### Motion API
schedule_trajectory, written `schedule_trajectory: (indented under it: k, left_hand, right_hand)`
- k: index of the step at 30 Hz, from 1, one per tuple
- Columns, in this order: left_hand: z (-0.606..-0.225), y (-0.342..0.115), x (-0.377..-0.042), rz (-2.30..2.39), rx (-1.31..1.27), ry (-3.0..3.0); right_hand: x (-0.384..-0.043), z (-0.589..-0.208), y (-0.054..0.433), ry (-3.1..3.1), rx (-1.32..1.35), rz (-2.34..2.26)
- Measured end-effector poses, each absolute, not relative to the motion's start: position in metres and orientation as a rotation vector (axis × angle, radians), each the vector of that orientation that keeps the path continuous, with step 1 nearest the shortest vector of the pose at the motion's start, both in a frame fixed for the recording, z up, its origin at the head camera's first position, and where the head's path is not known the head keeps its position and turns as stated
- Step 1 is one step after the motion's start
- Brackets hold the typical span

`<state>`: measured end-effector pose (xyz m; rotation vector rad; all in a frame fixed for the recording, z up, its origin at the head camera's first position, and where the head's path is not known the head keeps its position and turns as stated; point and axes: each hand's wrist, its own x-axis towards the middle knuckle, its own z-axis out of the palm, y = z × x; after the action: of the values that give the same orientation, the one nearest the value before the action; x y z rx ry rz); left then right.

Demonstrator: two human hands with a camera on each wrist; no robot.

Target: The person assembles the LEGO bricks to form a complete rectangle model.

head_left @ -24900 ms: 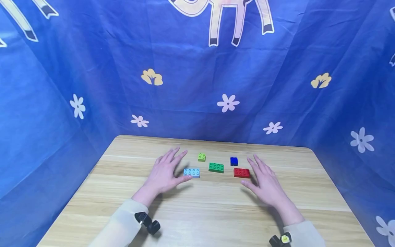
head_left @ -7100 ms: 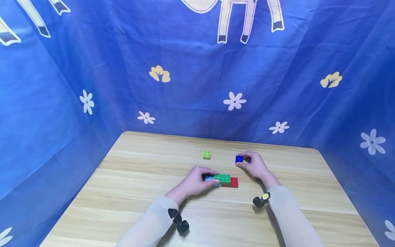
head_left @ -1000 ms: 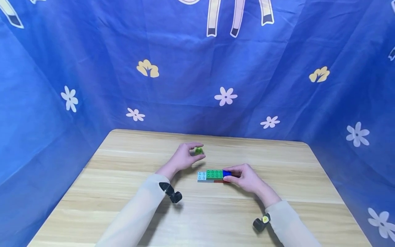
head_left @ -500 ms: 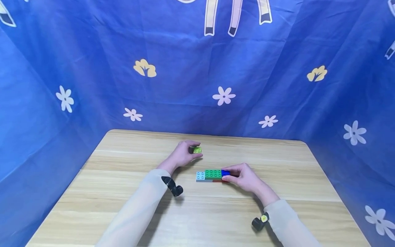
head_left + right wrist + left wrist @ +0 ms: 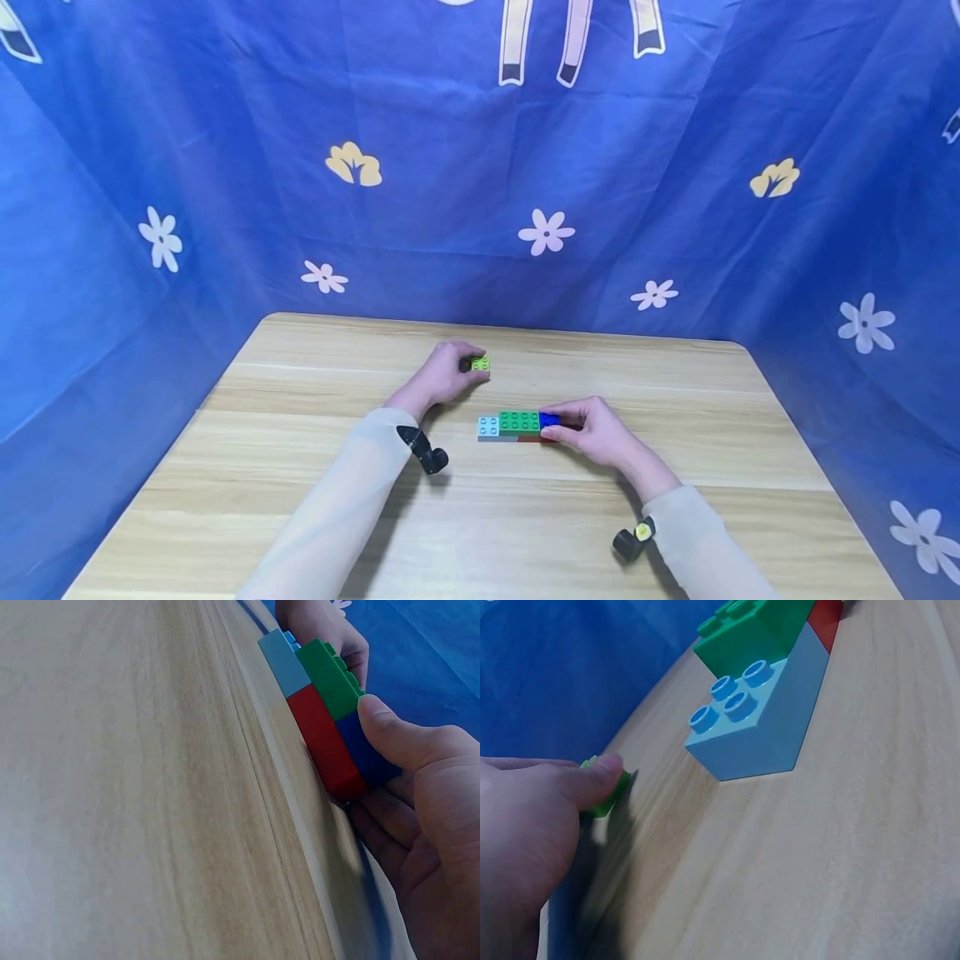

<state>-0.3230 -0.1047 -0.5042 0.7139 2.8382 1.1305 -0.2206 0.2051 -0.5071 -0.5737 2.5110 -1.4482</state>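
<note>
Near the back of the table, my left hand (image 5: 447, 372) pinches a small lime-green toy brick (image 5: 481, 364) between thumb and fingers; the thumb lies across its side in the left wrist view. Closer to me, a light blue brick (image 5: 488, 427) and a red brick (image 5: 322, 742) lie end to end as a bottom row. A green brick (image 5: 519, 422) bridges them on top. Beside it, over the red brick's right end, sits a dark blue brick (image 5: 548, 420). My right hand (image 5: 600, 429) grips that dark blue brick, thumb on the near side, partly covering it.
The light wooden table (image 5: 300, 500) has rounded back corners. A blue cloth (image 5: 450, 233) with printed flowers hangs behind it and along both sides. Both wrists carry a small black camera (image 5: 633, 542) over pale sleeves.
The separate bricks seen earliest now form a two-layer block, the dark blue one added after the green. Within the last second, my left fingers closed onto the lime-green brick; my right hand stayed put.
</note>
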Motion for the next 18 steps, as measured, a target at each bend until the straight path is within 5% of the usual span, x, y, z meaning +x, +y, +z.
schedule_trajectory:
  k: [18]
  left_hand:
    - [-0.489, -0.107, -0.31, 1.118, 0.734, 2.815]
  right_hand:
    - [-0.221, -0.51, 0.205, 2.52, -0.584, -1.449]
